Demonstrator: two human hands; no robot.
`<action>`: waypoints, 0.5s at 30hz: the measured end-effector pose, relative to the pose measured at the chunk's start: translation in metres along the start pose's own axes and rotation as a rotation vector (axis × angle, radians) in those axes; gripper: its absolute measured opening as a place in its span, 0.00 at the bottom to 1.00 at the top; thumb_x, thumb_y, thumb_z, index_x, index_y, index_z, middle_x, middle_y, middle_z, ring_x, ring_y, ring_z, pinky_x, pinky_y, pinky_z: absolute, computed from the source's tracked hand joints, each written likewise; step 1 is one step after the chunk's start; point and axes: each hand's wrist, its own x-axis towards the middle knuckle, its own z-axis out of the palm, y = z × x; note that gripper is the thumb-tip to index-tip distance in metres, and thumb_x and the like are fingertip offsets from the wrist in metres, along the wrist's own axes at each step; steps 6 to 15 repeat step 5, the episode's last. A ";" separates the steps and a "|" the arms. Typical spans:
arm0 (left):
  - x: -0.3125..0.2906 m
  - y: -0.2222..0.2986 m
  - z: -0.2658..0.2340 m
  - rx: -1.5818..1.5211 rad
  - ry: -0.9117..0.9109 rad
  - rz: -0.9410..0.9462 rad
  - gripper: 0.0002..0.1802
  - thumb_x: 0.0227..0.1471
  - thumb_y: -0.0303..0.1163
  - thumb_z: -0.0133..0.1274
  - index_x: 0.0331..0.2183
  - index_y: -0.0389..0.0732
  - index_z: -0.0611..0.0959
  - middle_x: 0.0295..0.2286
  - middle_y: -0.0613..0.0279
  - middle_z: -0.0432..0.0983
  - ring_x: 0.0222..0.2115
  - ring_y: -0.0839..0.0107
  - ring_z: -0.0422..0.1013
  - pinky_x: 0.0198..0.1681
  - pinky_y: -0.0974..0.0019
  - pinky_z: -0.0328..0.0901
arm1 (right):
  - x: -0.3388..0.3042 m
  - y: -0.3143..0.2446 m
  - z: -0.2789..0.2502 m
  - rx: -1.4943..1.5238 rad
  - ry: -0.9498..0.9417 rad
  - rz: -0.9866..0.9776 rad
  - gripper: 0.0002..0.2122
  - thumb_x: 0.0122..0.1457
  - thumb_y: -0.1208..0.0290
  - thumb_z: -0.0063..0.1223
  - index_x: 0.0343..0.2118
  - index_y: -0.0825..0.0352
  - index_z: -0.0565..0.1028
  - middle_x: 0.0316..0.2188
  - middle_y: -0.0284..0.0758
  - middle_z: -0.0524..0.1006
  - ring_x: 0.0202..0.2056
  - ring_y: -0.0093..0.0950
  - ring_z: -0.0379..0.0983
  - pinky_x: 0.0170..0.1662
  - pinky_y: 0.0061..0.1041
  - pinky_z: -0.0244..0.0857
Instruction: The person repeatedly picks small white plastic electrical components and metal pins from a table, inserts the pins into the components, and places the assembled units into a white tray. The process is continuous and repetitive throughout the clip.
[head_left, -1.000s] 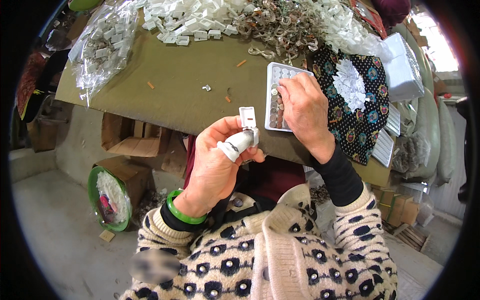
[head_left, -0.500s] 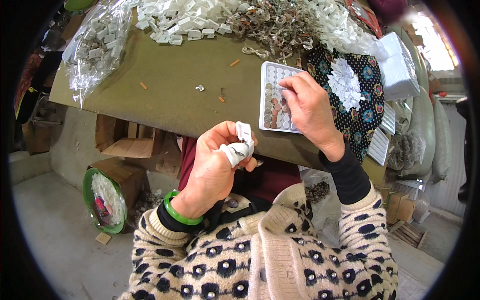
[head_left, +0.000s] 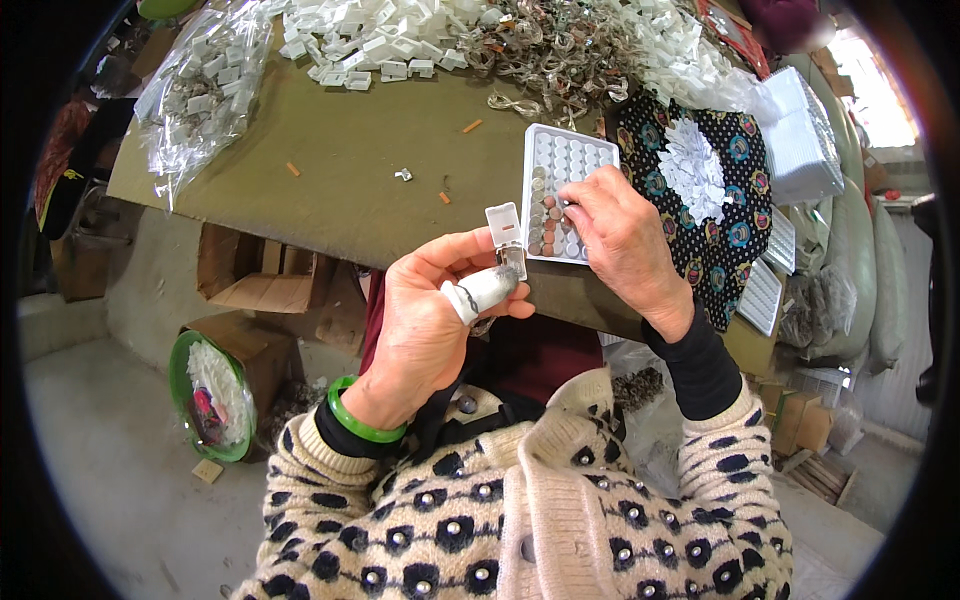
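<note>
My left hand (head_left: 435, 310) holds a small white hinged plastic case (head_left: 506, 238) with its lid up, pinched between thumb and fingers; the index finger is wrapped in white tape. My right hand (head_left: 625, 245) rests on a white plastic tray (head_left: 560, 165) of round cells at the table's near edge. Its fingertips touch the small brownish and grey discs filling the tray's lower cells. Whether a disc is pinched between the fingers is hidden.
An olive-covered table (head_left: 350, 170) carries a heap of white cases (head_left: 370, 35), tangled metal clips (head_left: 560, 45), a clear bag of parts (head_left: 200, 95) and a dotted black cloth (head_left: 700, 190) with white pieces. Cardboard boxes and a green basin (head_left: 205, 395) stand on the floor below.
My left hand with the case has shifted slightly toward the tray. My right hand's fingers have moved down over the filled cells.
</note>
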 end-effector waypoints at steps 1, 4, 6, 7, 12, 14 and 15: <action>0.000 -0.002 0.002 0.018 0.006 0.032 0.19 0.50 0.21 0.58 0.46 0.33 0.79 0.37 0.51 0.79 0.34 0.64 0.78 0.40 0.57 0.77 | 0.000 0.001 -0.001 0.008 -0.008 -0.001 0.07 0.52 0.82 0.53 0.35 0.69 0.74 0.31 0.39 0.69 0.30 0.37 0.73 0.32 0.32 0.69; 0.000 -0.003 0.005 0.064 -0.004 0.083 0.19 0.50 0.21 0.58 0.47 0.33 0.78 0.37 0.50 0.79 0.35 0.63 0.78 0.38 0.59 0.77 | -0.001 0.002 0.001 0.048 -0.001 0.021 0.07 0.53 0.81 0.53 0.36 0.68 0.75 0.31 0.39 0.70 0.30 0.37 0.74 0.32 0.32 0.69; 0.000 -0.003 0.005 0.064 -0.020 0.093 0.19 0.51 0.21 0.58 0.47 0.34 0.78 0.37 0.50 0.78 0.35 0.62 0.79 0.37 0.60 0.77 | -0.003 0.001 0.002 0.070 0.008 0.037 0.07 0.53 0.81 0.53 0.36 0.67 0.75 0.32 0.39 0.70 0.31 0.37 0.74 0.33 0.32 0.69; 0.000 -0.003 0.005 0.064 -0.020 0.093 0.19 0.51 0.21 0.58 0.47 0.34 0.78 0.37 0.50 0.78 0.35 0.62 0.79 0.37 0.60 0.77 | -0.003 0.001 0.002 0.070 0.008 0.037 0.07 0.53 0.81 0.53 0.36 0.67 0.75 0.32 0.39 0.70 0.31 0.37 0.74 0.33 0.32 0.69; 0.000 -0.003 0.005 0.064 -0.020 0.093 0.19 0.51 0.21 0.58 0.47 0.34 0.78 0.37 0.50 0.78 0.35 0.62 0.79 0.37 0.60 0.77 | -0.003 0.001 0.002 0.070 0.008 0.037 0.07 0.53 0.81 0.53 0.36 0.67 0.75 0.32 0.39 0.70 0.31 0.37 0.74 0.33 0.32 0.69; 0.000 -0.003 0.005 0.064 -0.020 0.093 0.19 0.51 0.21 0.58 0.47 0.34 0.78 0.37 0.50 0.78 0.35 0.62 0.79 0.37 0.60 0.77 | -0.003 0.001 0.002 0.070 0.008 0.037 0.07 0.53 0.81 0.53 0.36 0.67 0.75 0.32 0.39 0.70 0.31 0.37 0.74 0.33 0.32 0.69; 0.000 -0.003 0.005 0.064 -0.020 0.093 0.19 0.51 0.21 0.58 0.47 0.34 0.78 0.37 0.50 0.78 0.35 0.62 0.79 0.37 0.60 0.77 | -0.003 0.001 0.002 0.070 0.008 0.037 0.07 0.53 0.81 0.53 0.36 0.67 0.75 0.32 0.39 0.70 0.31 0.37 0.74 0.33 0.32 0.69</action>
